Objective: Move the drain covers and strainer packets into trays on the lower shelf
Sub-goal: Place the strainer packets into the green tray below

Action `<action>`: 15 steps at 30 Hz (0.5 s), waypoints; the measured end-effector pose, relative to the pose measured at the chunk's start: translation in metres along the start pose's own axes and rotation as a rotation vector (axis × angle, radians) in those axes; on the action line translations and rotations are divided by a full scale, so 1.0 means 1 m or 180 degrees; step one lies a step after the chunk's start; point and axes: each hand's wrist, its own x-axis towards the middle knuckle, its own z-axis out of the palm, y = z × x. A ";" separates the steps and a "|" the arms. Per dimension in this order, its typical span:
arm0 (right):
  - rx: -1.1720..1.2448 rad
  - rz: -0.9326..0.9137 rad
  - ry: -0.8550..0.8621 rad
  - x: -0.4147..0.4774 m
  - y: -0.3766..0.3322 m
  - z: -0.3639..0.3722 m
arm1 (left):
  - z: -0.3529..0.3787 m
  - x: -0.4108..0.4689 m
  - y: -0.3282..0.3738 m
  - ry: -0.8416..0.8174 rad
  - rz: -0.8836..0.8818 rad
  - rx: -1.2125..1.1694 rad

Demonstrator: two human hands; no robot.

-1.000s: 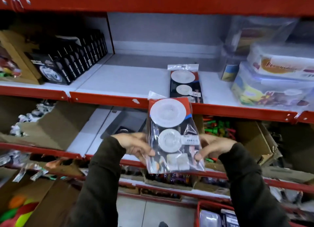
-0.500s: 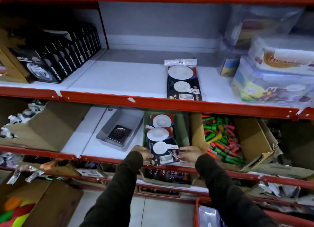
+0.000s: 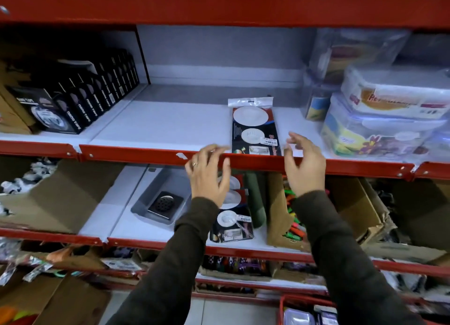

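With one strainer packet (image 3: 254, 132) left flat at the upper shelf's (image 3: 158, 127) front edge, both hands flank it, ready to lift. Left hand (image 3: 209, 176) and right hand (image 3: 304, 164) are empty, fingers spread. Half a second ago they were setting a packet into the green tray (image 3: 255, 200) below; that stack (image 3: 232, 217) lies there now.

At upper left we see a row of black cardboard boxes (image 3: 80, 103). At right we see stacked clear plastic lidded containers (image 3: 389, 115). Right of centre, lower down, we see a brown cardboard box (image 3: 277, 217) of bright coloured markers (image 3: 293, 224).
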 end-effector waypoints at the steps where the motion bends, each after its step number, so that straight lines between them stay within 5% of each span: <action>1: -0.0528 0.0173 -0.0206 0.017 0.002 0.002 | 0.002 0.018 0.010 -0.0114 0.0016 0.0184; 3: -0.0984 0.0616 -0.0626 0.037 0.002 0.006 | 0.013 0.049 0.025 -0.0714 -0.0300 0.0642; 7: -0.0584 0.1136 -0.0939 0.051 -0.005 0.018 | 0.024 0.082 0.037 -0.1715 -0.0906 0.0898; 12: 0.0367 0.1795 -0.1117 0.078 0.002 0.022 | 0.013 0.110 0.043 -0.1719 -0.1817 -0.1106; 15: 0.1784 0.2214 -0.1148 0.083 -0.001 0.015 | 0.001 0.121 0.047 -0.1611 -0.2374 -0.2444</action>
